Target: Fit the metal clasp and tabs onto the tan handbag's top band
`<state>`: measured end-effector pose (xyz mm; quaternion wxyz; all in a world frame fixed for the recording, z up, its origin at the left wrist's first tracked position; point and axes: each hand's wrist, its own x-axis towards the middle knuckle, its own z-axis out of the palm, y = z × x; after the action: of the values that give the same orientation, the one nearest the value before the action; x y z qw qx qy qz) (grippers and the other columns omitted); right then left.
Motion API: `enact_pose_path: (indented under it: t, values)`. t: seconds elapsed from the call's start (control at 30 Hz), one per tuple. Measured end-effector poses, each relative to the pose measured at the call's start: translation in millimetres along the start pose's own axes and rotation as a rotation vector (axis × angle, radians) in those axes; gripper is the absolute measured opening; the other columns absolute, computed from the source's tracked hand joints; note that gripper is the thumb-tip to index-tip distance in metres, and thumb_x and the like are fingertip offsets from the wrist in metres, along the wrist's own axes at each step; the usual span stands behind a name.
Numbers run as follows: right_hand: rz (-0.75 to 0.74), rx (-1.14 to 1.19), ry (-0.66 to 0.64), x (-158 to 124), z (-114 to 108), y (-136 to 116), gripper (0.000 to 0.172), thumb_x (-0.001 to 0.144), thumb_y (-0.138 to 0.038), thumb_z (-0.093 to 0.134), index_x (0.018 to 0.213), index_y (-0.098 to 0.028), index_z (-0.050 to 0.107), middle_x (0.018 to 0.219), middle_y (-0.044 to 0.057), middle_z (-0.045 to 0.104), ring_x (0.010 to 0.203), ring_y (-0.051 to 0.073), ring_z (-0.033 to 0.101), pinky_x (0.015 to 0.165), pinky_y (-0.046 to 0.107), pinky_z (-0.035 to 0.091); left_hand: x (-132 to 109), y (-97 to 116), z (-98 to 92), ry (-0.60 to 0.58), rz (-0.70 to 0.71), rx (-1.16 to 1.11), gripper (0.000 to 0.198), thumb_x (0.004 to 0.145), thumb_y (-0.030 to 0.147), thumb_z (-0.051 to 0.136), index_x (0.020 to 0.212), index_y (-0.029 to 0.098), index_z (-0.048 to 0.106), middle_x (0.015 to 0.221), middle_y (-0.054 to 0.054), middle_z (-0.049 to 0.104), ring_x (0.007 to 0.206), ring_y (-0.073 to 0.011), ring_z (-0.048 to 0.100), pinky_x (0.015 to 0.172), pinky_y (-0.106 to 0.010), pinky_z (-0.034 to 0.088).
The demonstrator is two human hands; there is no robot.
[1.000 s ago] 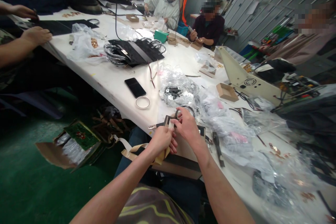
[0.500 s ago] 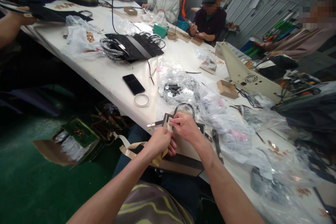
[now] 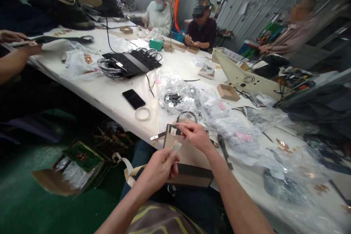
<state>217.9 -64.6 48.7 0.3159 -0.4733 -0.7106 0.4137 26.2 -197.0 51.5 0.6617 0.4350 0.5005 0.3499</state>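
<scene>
A tan bag with black edges (image 3: 192, 155) lies across my lap and the table edge, its dark looped handle (image 3: 187, 114) pointing away from me. My left hand (image 3: 163, 164) pinches the end of a pale tape strip (image 3: 176, 146) above the bag's left part. My right hand (image 3: 194, 135) is closed at the bag's top edge, thumb and fingertips together; what they grip is too small to make out. A small white piece (image 3: 173, 131) shows on the bag just left of those fingertips. A strap with a metal end (image 3: 157, 136) sticks out at the bag's left.
Beyond the bag are a phone (image 3: 133, 98), a tape ring (image 3: 142, 113) and plastic bags (image 3: 175, 91). Black bags (image 3: 131, 62) lie farther back. A beige machine (image 3: 246, 76) stands at the right. Several people are around the table. An open carton (image 3: 74, 168) is on the floor.
My left hand has moved down and toward me, away from my right hand, with the pale strip in its fingers. The camera view has shifted, showing more of the room's far side.
</scene>
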Motion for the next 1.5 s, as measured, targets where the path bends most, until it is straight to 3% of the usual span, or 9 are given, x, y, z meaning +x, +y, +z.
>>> enact_pose_path:
  t: [0.1, 0.2, 0.4, 0.53, 0.6, 0.77, 1.1, 1.27, 1.5]
  values:
    - [0.105, 0.307, 0.008, -38, -4, -7, 0.052, 0.104, -0.063, 0.07, 0.131, -0.021, 0.083, 0.111, 0.011, 0.083, 0.082, 0.019, 0.071, 0.074, 0.036, 0.061, -11, 8, -22.2, 0.09, 0.077, 0.293, 0.041, 0.109, 0.045, 0.05, 0.083, 0.02, 0.069, 0.071, -0.002, 0.072, 0.067, -0.0159, 0.063, 0.064, -0.025, 0.043]
    - [0.076, 0.408, -0.062, -70, 3, -18, 0.06, 0.087, -0.054, 0.093, 0.136, -0.022, 0.081, 0.128, 0.013, 0.082, 0.101, 0.023, 0.076, 0.092, 0.04, 0.065, -16, 29, -24.4, 0.142, 0.13, 0.49, 0.041, 0.108, 0.036, 0.051, 0.075, 0.02, 0.068, 0.071, 0.0, 0.07, 0.068, -0.0157, 0.06, 0.066, -0.028, 0.038]
    - [0.097, 0.339, 0.196, -98, 13, -36, 0.028, 0.089, -0.049, 0.091, 0.099, -0.024, 0.088, 0.096, 0.006, 0.086, 0.089, 0.025, 0.08, 0.085, 0.037, 0.067, -10, 58, 2.7, 0.018, 0.227, 0.592, 0.041, 0.108, 0.038, 0.053, 0.076, 0.019, 0.069, 0.069, 0.001, 0.064, 0.069, -0.0162, 0.055, 0.065, -0.029, 0.033]
    - [0.144, 0.326, 0.187, -113, -1, -33, 0.027, 0.093, -0.051, 0.086, 0.103, -0.026, 0.09, 0.095, 0.006, 0.086, 0.087, 0.026, 0.08, 0.082, 0.038, 0.066, -6, 53, 16.6, 0.01, 0.247, 0.442, 0.03, 0.101, 0.042, 0.069, 0.12, 0.021, 0.077, 0.111, -0.01, 0.082, 0.099, -0.0259, 0.072, 0.082, -0.029, 0.049]
    - [0.14, 0.324, 0.143, -118, -8, -31, 0.026, 0.095, -0.051, 0.084, 0.104, -0.027, 0.09, 0.098, 0.006, 0.085, 0.091, 0.026, 0.079, 0.083, 0.038, 0.065, 0, 47, 25.3, -0.029, 0.27, 0.396, 0.033, 0.103, 0.039, 0.066, 0.129, 0.022, 0.075, 0.112, -0.01, 0.083, 0.101, -0.0263, 0.075, 0.087, -0.029, 0.052]
    - [0.028, 0.088, 0.398, -125, -20, -35, 0.026, 0.101, -0.046, 0.076, 0.087, -0.025, 0.084, 0.095, 0.006, 0.076, 0.086, 0.022, 0.071, 0.07, 0.032, 0.056, 19, 39, 60.5, -0.111, 0.204, 0.324, 0.045, 0.111, 0.045, 0.043, 0.083, 0.022, 0.07, 0.066, -0.004, 0.074, 0.052, -0.0183, 0.062, 0.058, -0.03, 0.044]
    - [-0.003, -0.149, 0.76, -127, -41, -32, 0.024, 0.106, -0.047, 0.069, 0.095, -0.027, 0.075, 0.098, 0.007, 0.073, 0.089, 0.025, 0.068, 0.073, 0.034, 0.056, 33, 39, 105.7, 0.14, 0.363, 0.518, 0.04, 0.107, 0.049, 0.059, 0.077, 0.026, 0.071, 0.074, -0.014, 0.075, 0.07, -0.0293, 0.07, 0.067, -0.035, 0.034]
    - [-0.07, -0.33, 0.748, -107, -54, -12, 0.021, 0.108, -0.04, 0.064, 0.097, -0.026, 0.075, 0.104, 0.008, 0.074, 0.096, 0.026, 0.07, 0.078, 0.036, 0.056, 56, 28, 108.0, -0.018, 0.199, 0.344, 0.036, 0.107, 0.042, 0.053, 0.081, 0.023, 0.068, 0.064, -0.008, 0.071, 0.054, -0.0214, 0.063, 0.057, -0.03, 0.039]
    - [-0.027, -0.573, 0.402, -72, -63, 23, 0.021, 0.106, -0.026, 0.058, 0.093, -0.025, 0.073, 0.103, 0.006, 0.075, 0.095, 0.025, 0.071, 0.086, 0.038, 0.052, 96, 1, 117.9, -0.09, -0.119, 0.101, 0.043, 0.112, 0.05, 0.043, 0.082, 0.022, 0.057, 0.05, 0.0, 0.06, 0.034, -0.0152, 0.049, 0.039, -0.024, 0.036]
